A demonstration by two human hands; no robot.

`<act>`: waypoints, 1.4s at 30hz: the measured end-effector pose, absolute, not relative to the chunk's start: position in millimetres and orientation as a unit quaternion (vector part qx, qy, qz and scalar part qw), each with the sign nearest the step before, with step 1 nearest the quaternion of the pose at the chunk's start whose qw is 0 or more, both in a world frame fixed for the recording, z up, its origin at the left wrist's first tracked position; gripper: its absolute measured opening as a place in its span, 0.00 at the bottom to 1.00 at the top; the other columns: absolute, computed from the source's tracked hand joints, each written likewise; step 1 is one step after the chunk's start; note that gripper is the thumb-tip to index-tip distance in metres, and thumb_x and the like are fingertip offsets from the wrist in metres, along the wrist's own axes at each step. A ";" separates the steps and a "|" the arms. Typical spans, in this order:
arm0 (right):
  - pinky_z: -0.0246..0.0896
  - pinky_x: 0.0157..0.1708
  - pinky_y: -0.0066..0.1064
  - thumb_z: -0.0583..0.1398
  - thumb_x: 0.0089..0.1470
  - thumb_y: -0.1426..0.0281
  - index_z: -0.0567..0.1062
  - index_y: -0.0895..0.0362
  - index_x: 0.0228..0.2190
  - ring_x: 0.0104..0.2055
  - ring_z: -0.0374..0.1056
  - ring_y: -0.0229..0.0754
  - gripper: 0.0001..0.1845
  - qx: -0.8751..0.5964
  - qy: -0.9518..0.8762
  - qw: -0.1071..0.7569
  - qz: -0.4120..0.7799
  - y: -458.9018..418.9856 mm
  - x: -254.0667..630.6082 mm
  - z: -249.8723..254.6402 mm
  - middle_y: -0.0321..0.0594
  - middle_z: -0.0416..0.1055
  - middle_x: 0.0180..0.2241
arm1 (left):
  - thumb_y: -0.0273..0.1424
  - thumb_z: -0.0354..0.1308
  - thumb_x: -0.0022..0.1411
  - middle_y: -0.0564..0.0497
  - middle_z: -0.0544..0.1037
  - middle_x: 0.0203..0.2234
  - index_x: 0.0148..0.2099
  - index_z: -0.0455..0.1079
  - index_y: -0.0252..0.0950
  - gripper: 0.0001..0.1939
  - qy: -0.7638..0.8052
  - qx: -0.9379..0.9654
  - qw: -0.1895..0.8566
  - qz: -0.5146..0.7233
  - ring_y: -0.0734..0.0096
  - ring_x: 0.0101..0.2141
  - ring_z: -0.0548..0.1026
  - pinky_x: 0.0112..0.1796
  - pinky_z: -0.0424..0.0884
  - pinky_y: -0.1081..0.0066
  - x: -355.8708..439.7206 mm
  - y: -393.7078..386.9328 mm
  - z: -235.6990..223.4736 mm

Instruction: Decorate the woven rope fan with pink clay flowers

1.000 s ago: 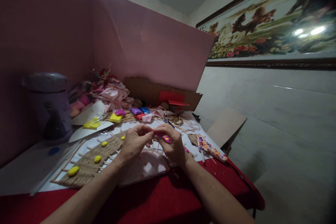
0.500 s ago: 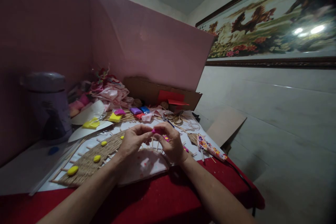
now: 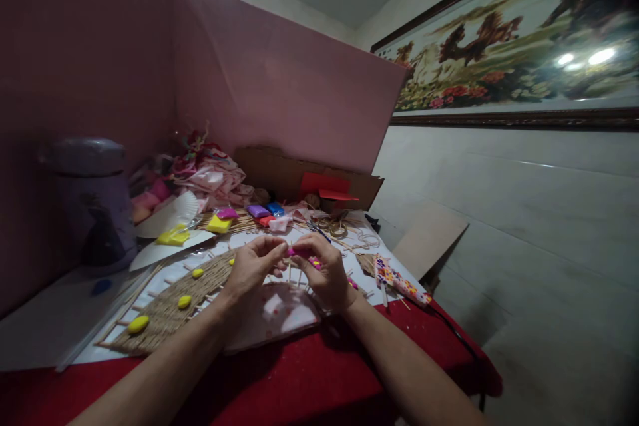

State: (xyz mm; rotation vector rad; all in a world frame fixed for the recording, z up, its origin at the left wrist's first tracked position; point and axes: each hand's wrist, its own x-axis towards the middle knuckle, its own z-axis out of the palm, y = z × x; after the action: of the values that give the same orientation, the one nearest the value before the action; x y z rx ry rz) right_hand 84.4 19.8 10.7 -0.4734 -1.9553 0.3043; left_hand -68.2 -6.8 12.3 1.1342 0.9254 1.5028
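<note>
Between the fingertips of my left hand (image 3: 255, 269) and my right hand (image 3: 324, 269) is a small lump of magenta modelling clay (image 3: 290, 251). Both hands pinch it from opposite sides, a little above the work. Under them curves a woven twine fan shape (image 3: 164, 309) with sticks poking from its edges. Yellow clay discs (image 3: 138, 325) dot its left part, and magenta and yellow pieces (image 3: 352, 283) show by my right hand. Below my wrists lies a pale patterned cloth panel (image 3: 279, 313), partly covered by my left forearm.
A purple bottle (image 3: 94, 206) stands at left. Behind are clay packets (image 3: 219, 223), crumpled pink fabric (image 3: 214, 176), scissors (image 3: 319, 231) and a cardboard strip (image 3: 269, 170). A floral-handled glue gun-like tool (image 3: 402, 279) with a cord lies right, near the red cloth's edge (image 3: 479, 373).
The fingers have shifted slightly around the magenta clay, and less of it shows between them. Both arms stay in nearly the same place.
</note>
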 end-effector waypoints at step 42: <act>0.63 0.39 0.34 0.59 0.52 0.75 0.72 0.56 0.33 0.38 0.65 0.41 0.05 -0.202 -0.812 0.537 0.110 20.6 84.9 8.8 0.41 0.68 0.34 | 0.41 0.65 0.45 0.53 0.73 0.17 0.26 0.70 0.31 0.17 0.403 0.464 0.508 0.604 0.80 0.15 0.64 0.16 0.58 0.77 -68.3 -8.1 14.6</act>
State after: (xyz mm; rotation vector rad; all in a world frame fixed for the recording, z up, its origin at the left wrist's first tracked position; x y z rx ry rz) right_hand 84.9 20.6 8.8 -0.4816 -1.9319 0.2618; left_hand -68.3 -8.1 14.6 1.1183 0.9713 1.4554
